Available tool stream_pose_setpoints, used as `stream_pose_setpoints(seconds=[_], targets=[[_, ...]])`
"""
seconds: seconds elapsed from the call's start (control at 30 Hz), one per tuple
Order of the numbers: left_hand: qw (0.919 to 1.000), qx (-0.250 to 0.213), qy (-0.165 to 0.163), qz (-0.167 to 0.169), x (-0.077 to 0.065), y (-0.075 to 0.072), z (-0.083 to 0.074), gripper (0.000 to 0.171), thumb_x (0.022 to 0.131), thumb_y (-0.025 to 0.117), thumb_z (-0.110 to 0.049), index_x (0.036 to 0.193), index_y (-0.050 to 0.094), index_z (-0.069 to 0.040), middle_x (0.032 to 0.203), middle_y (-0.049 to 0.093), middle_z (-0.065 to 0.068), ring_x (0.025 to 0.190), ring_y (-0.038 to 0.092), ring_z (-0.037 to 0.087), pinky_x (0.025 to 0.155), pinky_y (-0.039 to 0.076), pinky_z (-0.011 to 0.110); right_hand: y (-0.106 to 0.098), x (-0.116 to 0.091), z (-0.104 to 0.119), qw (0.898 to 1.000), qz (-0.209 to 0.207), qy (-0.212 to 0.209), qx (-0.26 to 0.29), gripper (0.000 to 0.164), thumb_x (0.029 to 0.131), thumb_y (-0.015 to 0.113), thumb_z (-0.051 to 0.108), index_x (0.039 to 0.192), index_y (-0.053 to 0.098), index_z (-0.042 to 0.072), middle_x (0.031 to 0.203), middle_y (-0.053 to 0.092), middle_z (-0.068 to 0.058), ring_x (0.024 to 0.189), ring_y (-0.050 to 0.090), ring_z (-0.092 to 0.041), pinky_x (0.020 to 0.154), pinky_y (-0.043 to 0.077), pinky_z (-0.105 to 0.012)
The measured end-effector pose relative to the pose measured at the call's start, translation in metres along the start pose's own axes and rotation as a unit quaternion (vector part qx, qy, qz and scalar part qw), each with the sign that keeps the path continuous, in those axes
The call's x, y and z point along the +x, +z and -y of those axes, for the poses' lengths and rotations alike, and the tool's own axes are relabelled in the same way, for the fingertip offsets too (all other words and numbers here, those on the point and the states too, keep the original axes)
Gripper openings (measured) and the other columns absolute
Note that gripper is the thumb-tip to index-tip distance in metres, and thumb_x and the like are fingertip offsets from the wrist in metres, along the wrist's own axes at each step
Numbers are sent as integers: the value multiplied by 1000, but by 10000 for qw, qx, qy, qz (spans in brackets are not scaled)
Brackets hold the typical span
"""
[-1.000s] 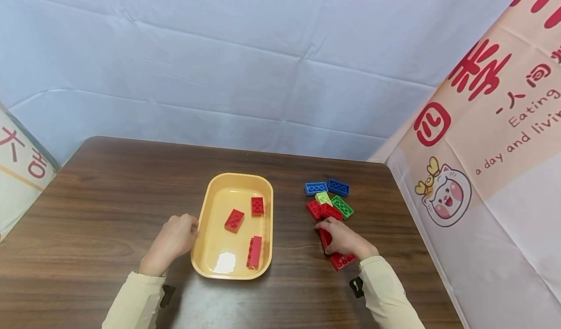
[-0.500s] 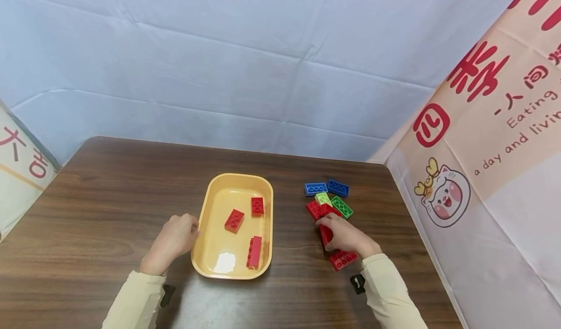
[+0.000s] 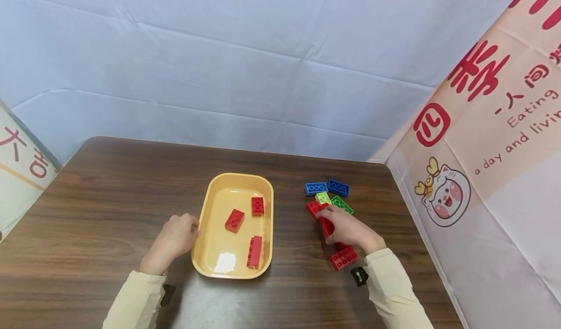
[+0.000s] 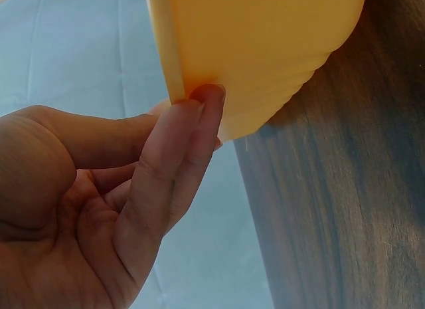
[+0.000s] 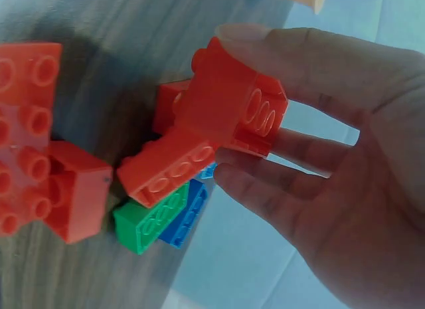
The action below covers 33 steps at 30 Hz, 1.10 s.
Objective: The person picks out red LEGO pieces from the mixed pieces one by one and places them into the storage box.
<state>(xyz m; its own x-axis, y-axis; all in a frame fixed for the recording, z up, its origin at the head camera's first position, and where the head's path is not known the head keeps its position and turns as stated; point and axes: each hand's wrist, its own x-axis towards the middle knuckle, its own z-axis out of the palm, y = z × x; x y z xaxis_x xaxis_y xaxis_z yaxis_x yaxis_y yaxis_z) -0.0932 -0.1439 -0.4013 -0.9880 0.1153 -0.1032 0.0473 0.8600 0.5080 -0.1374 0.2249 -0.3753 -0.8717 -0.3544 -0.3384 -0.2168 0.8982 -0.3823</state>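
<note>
My left hand [image 3: 174, 236] pinches the left rim of a yellow tray [image 3: 199, 256]; the left wrist view shows thumb and fingers on either side of the tray's edge [image 4: 174, 63]. Three red toy bricks lie inside it, among them one near the middle [image 3: 234, 220]. On the right, my right hand [image 3: 350, 229] holds a red brick [image 5: 216, 100] between thumb and fingers, its hollow underside partly facing the palm. Another red brick [image 5: 169, 166] overlaps it in the right wrist view. A studded red brick [image 3: 344, 258] lies nearer the body.
Beyond the right hand lie two blue bricks, one on the left [image 3: 316, 188] and one on the right [image 3: 339, 187], a lime brick [image 3: 323, 198], a green brick [image 3: 342, 204] and a red brick [image 3: 313, 208]. The brown table [image 3: 131, 173] ends before a pale cloth backdrop [image 3: 197, 75].
My right hand has shifted slightly away from the body and to the right, over the red pile. More of the nearest red brick shows. The left hand and tray stay put.
</note>
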Motion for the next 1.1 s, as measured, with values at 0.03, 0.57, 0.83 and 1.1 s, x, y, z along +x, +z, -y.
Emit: stream_pose_setpoints(seconds=[0.03,0.57,0.83,1.1], targets=[[10000,-1,3,-7,0,0,0,5,77,60,-2,74,63,-3,57,47,5,53,43,19,49,39,33,-2,0,1,10000,-8,-33,-58,62,64,76,4,121,52,8,130,40,-20,111,41,-35,76,51,-48],[10000,0,5,-12,0,0,1,5,76,59,-2,73,63,-3,60,50,5,54,44,20,50,40,34,-24,-6,9,9989,-11,-311,-345,57,68,73,5,121,52,5,128,41,-24,114,39,-40,82,48,-49],[10000,-20,23,-22,0,1,1,7,76,59,-2,70,62,-4,58,49,5,53,44,19,48,39,33,-28,-10,10,9985,-62,-382,-397,56,68,73,5,120,53,4,125,42,-25,110,42,-40,81,49,-48],[10000,-39,-14,36,0,2,2,5,77,60,-3,73,63,-3,57,47,4,52,43,18,48,39,32,-29,-11,13,9989,-39,-326,-343,57,67,74,5,120,52,4,126,42,-24,110,41,-39,80,50,-48]])
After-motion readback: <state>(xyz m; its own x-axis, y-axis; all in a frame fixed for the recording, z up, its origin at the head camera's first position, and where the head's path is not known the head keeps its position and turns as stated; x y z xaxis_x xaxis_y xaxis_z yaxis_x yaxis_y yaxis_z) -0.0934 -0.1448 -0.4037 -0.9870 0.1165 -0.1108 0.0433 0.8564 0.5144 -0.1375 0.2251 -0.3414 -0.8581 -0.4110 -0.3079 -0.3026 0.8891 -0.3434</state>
